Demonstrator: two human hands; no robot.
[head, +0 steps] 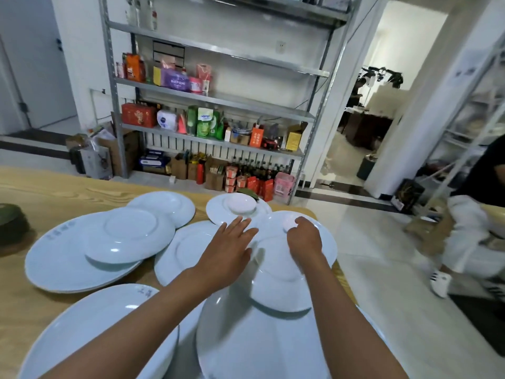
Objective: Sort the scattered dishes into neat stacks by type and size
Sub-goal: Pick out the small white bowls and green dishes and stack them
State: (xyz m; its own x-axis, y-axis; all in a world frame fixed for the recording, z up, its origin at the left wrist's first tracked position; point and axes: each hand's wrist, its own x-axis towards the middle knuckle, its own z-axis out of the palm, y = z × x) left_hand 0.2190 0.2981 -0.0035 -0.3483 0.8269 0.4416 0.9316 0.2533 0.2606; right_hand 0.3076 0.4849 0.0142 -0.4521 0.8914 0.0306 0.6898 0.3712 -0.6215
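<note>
White dishes lie scattered on a wooden table [54,192]. At the left, a medium plate [128,236] lies upside down on a large plate [54,266]. A small plate [166,205] sits behind them. Another plate [177,253] lies in the middle under my left hand [232,242], whose fingers are straight and spread. My right hand [303,236] curls its fingers on a small white dish [288,224] resting on a plate [325,242]. A small overturned bowl [240,205] sits on a far plate [216,212]. A large upturned bowl [259,337] is nearest me.
A big plate [95,324] lies at the near left. A dark green object [11,222] sits at the table's left edge. Metal shelves [218,99] with boxes stand behind the table. A person [470,228] crouches on the floor at the right.
</note>
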